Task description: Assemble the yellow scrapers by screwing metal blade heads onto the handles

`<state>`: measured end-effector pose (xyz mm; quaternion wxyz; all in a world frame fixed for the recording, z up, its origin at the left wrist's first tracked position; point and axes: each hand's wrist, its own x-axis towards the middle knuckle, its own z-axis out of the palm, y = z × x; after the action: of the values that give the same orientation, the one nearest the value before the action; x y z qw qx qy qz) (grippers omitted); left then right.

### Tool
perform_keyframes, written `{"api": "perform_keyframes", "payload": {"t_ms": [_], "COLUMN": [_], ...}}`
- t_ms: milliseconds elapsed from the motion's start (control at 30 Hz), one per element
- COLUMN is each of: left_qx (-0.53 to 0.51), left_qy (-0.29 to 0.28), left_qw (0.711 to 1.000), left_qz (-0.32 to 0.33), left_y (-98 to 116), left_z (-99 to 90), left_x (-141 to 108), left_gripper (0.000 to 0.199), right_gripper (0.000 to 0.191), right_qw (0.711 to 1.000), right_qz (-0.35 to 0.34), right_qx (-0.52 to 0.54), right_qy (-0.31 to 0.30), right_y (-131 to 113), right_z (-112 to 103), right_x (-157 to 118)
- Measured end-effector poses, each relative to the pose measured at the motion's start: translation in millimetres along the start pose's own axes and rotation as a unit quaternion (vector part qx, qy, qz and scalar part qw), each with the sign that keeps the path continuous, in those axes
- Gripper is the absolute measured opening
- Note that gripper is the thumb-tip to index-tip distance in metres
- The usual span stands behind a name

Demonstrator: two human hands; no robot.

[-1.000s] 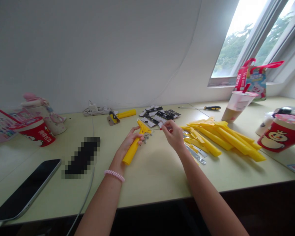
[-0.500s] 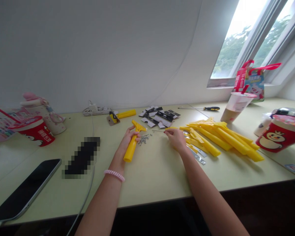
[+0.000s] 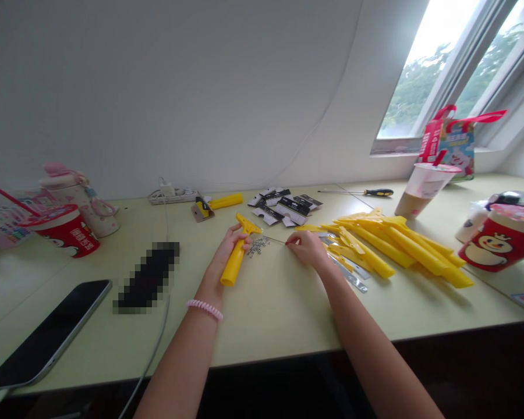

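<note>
My left hand [image 3: 227, 247] is closed round a yellow plastic scraper [image 3: 233, 266], its flared head pointing away from me and its hollow handle end towards me. In my right hand [image 3: 309, 248] is a thin screwdriver [image 3: 275, 240]; the fingers pinch it and hide most of its handle. Its metal shaft points left, over the edge of a small heap of screws [image 3: 257, 248] on the table. Whether the tip touches a screw is too small to tell. Right of that hand lie several yellow scraper handles [image 3: 379, 243] and flat metal blades [image 3: 353, 280].
Black-and-white cards [image 3: 283, 206] and a packaged yellow scraper [image 3: 226, 201] lie near the wall. A larger screwdriver [image 3: 378, 192] is behind. Drink cups [image 3: 498, 241] stand at the right, another red cup [image 3: 76, 233] at the left. A phone [image 3: 48, 334] and white cable [image 3: 157, 334] lie left.
My right hand has moved slightly left, bringing the screwdriver's shaft closer to the screws and the scraper head. The left hand keeps hold of the scraper, almost unmoved.
</note>
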<state>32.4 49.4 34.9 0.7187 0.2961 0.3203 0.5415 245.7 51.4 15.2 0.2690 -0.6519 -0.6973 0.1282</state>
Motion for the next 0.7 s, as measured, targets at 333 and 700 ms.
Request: {"api": "perform_keyframes", "payload": {"t_ms": [333, 700], "left_qx": [-0.003, -0.037], "left_qy": [-0.008, 0.021], "left_qw": [1.000, 0.999], "left_qz": [0.000, 0.010], "left_y": [0.2, 2.9], "left_z": [-0.3, -0.7], "left_x": [0.9, -0.3], "left_gripper": [0.043, 0.050], "right_gripper": [0.017, 0.016], "right_qw": [0.999, 0.994], "right_qz": [0.015, 0.002], "right_qx": [0.046, 0.108], "right_qy": [0.017, 0.034], "right_y": [4.1, -3.5], "right_z": [1.1, -4.1], "right_x": [2.2, 0.1]}}
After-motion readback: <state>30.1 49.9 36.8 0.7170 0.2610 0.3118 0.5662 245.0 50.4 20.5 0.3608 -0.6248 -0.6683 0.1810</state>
